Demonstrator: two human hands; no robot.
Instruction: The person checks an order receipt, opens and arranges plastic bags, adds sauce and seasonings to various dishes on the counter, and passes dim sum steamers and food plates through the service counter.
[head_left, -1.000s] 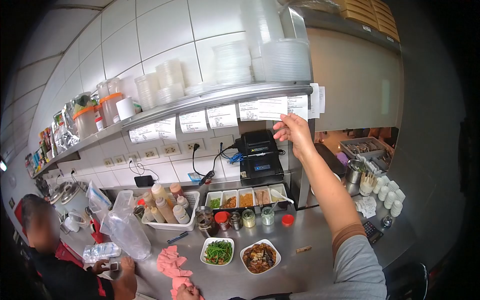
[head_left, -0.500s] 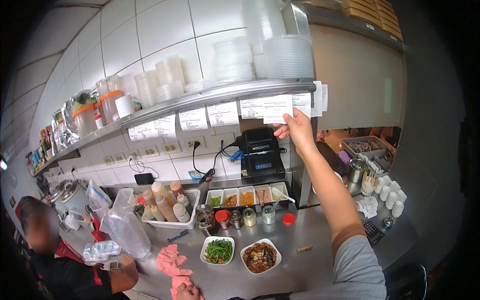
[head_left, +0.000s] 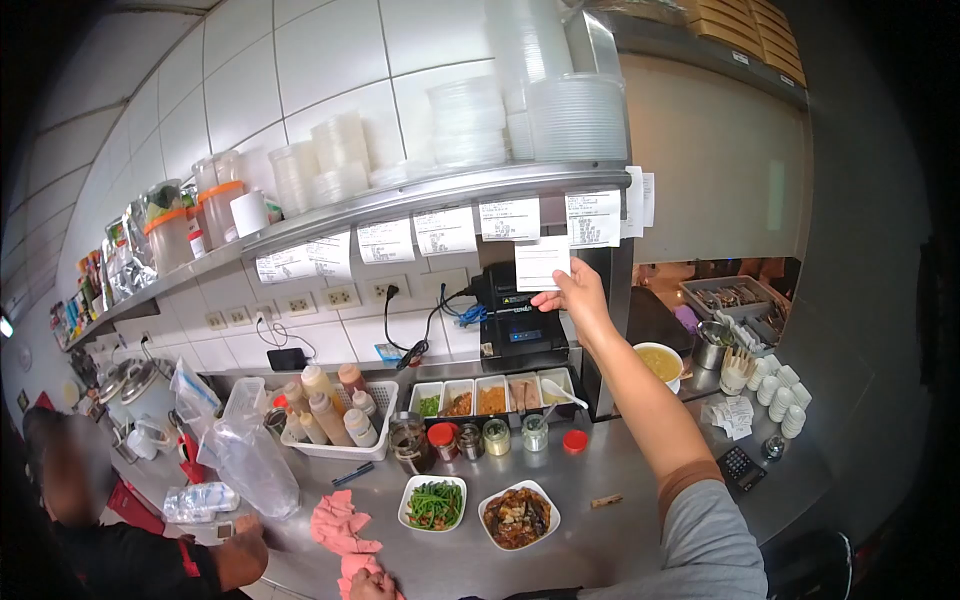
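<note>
My right hand (head_left: 572,298) pinches a white paper slip (head_left: 542,266) by its lower right edge, in front of the black printer (head_left: 520,325) and just below the metal shelf edge (head_left: 440,190). Other printed slips (head_left: 446,231) hang from that edge. At the bottom, my left hand (head_left: 372,584) rests on the pink cloth (head_left: 343,525), its fingers partly cut off by the frame. On the steel counter stand a white bowl of green beans (head_left: 434,503) and a white bowl of a brown dish (head_left: 517,516).
Sauce bottles fill a white basket (head_left: 345,447). Jars (head_left: 497,436) stand before a tray of toppings (head_left: 491,399). A soup bowl (head_left: 660,364) and cups (head_left: 785,400) are at the right. A person in black (head_left: 120,560) is at the lower left.
My right hand has come down and slightly left, drawing the slip away from the shelf edge. The soup bowl now shows beyond my forearm. The person at left has shifted.
</note>
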